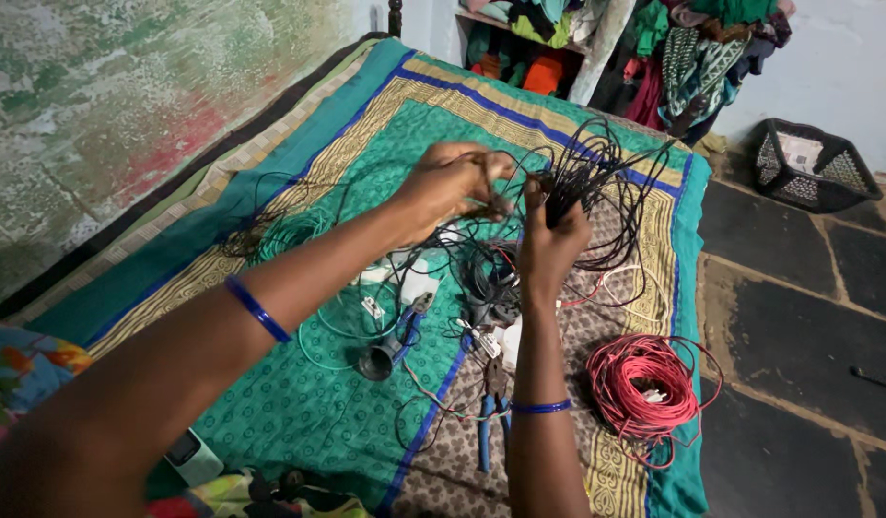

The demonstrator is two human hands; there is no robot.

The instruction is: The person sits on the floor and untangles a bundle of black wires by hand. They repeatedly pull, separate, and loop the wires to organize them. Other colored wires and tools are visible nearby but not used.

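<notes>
A person sits over a green patterned bedspread [299, 403] strewn with wiring gear. Left of the black wire tangle [596, 182], a coil of green wire [290, 235] lies flat on the cloth. The left hand [448, 182] is raised above the bedspread, fingers pinching one strand, seemingly to draw it free of the tangle. The right hand [550, 240] is closed around the bunched wires, holding the tangle up so its loops hang loose. Below the tangle lie blue-handled pliers [489, 412] within easy reach. Right of them, below the tangle, rests a coil of red wire [642, 384].
</notes>
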